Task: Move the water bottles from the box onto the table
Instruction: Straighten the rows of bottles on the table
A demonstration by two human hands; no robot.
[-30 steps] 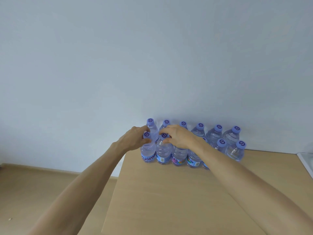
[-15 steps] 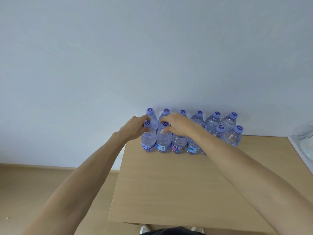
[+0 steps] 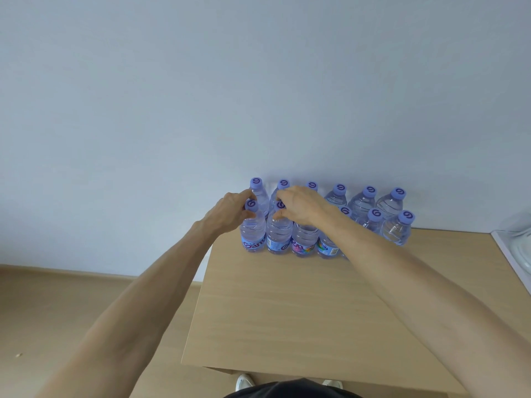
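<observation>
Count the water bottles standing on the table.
12 water bottles: six in the back row against the wall, six in front, one mostly behind the right forearm. Any others would be hidden.

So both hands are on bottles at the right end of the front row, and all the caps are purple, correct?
Not quite: the head view shows the left hand and right hand on bottles at the left end of the front row. The caps are indeed purple.

wooden table (image 3: 301, 311), water bottles (image 3: 395, 231) upright

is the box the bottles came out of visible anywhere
No, only the table with water bottles standing against the wall shows; no box is in view.
</observation>
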